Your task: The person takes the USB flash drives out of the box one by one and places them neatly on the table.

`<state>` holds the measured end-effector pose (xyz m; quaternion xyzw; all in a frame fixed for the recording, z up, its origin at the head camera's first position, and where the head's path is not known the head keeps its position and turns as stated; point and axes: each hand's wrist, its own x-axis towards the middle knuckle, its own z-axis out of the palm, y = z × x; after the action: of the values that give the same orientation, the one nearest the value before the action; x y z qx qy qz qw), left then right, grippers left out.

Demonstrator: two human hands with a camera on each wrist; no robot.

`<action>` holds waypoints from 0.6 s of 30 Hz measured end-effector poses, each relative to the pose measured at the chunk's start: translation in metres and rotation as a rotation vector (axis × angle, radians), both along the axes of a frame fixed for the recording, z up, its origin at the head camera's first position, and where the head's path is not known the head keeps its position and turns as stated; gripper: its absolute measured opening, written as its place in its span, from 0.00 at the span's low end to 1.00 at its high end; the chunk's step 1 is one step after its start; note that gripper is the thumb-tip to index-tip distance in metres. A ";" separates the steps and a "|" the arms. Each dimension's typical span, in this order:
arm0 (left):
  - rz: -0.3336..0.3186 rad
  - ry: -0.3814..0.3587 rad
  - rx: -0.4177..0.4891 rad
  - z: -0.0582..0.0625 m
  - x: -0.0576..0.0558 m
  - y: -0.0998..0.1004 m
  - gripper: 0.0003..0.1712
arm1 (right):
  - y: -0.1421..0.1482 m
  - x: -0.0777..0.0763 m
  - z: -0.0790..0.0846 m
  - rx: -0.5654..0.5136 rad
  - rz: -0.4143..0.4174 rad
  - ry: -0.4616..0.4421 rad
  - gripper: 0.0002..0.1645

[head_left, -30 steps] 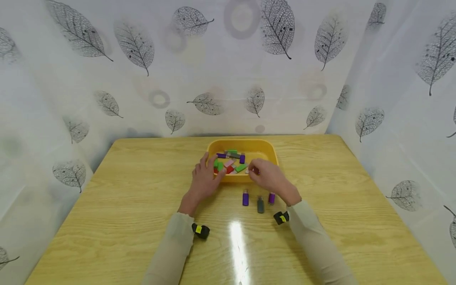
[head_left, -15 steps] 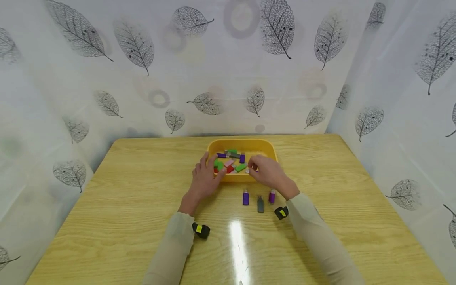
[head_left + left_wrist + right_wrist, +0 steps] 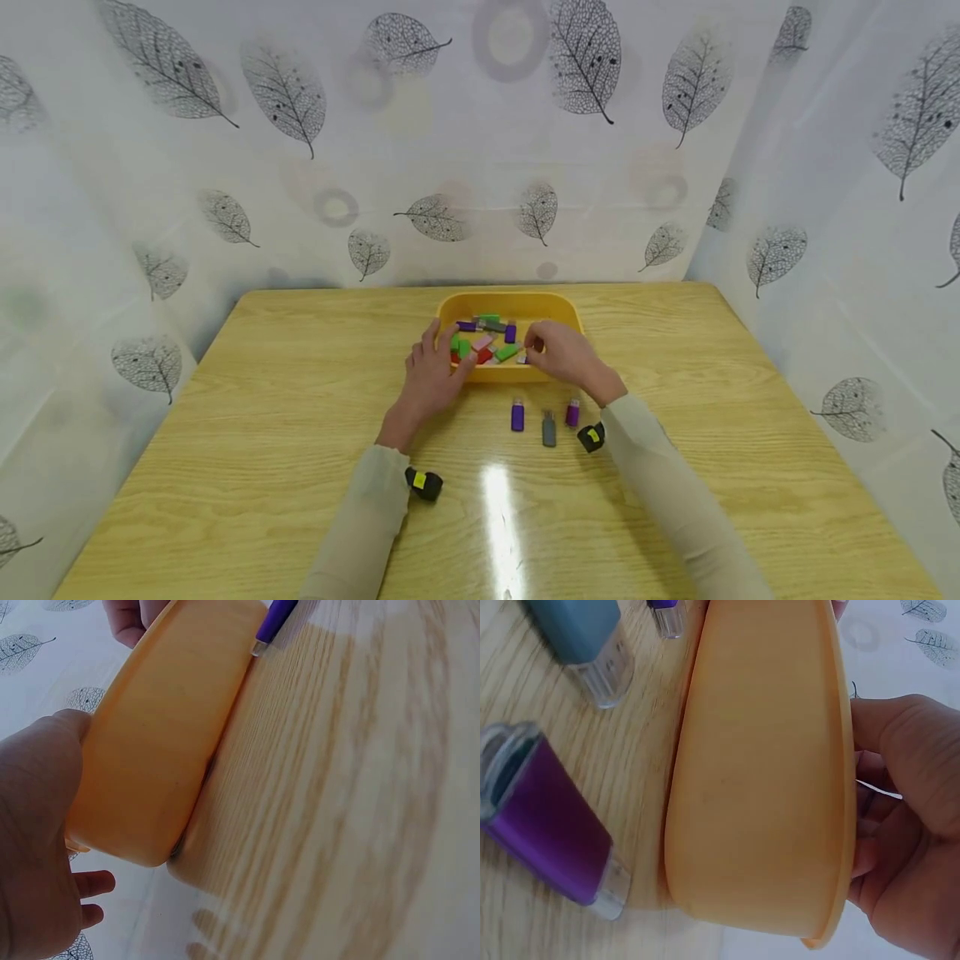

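Note:
A yellow plastic tray (image 3: 517, 375) stands toward the back of the table, with several USB sticks in green, purple, red, pink and grey inside it. My left hand (image 3: 429, 375) rests on the tray's front left corner, fingers spread and thumb over the front rim. My right hand (image 3: 564, 354) reaches over the front right rim with curled fingers. A pale-ended stick (image 3: 522, 360) lies close to its fingertips; whether they pinch it is hidden. In the right wrist view, the tray wall (image 3: 757, 765) covers those fingertips.
In front of the tray lie a purple USB stick (image 3: 517, 417), a grey one (image 3: 549, 430) and a violet one (image 3: 572, 414). The wooden table (image 3: 247, 467) meets leaf-patterned curtains (image 3: 465, 167) at the back and sides.
My right hand has shifted slightly away from me and to the right over the tray. The left hand, the tray and the sticks on the table stay in place.

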<state>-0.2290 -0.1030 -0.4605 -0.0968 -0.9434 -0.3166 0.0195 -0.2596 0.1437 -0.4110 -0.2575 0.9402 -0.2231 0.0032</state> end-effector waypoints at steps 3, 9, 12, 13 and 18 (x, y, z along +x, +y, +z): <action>0.003 -0.005 0.000 0.000 0.000 0.000 0.40 | 0.000 -0.003 -0.002 -0.003 0.001 -0.028 0.05; 0.004 -0.005 -0.002 -0.001 -0.002 0.000 0.41 | 0.002 -0.012 -0.004 0.011 -0.008 -0.078 0.06; 0.009 -0.006 -0.005 -0.001 -0.002 0.000 0.41 | 0.002 -0.016 -0.004 0.022 -0.011 -0.103 0.07; 0.008 -0.004 -0.004 -0.001 -0.002 0.000 0.40 | 0.002 -0.017 -0.004 0.026 -0.011 -0.110 0.07; 0.008 -0.008 -0.002 -0.001 -0.002 0.000 0.40 | 0.002 -0.024 -0.006 0.059 -0.011 -0.134 0.13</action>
<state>-0.2306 -0.1031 -0.4617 -0.0919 -0.9442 -0.3157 0.0168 -0.2833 0.1454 -0.4168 -0.2368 0.9453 -0.2122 0.0725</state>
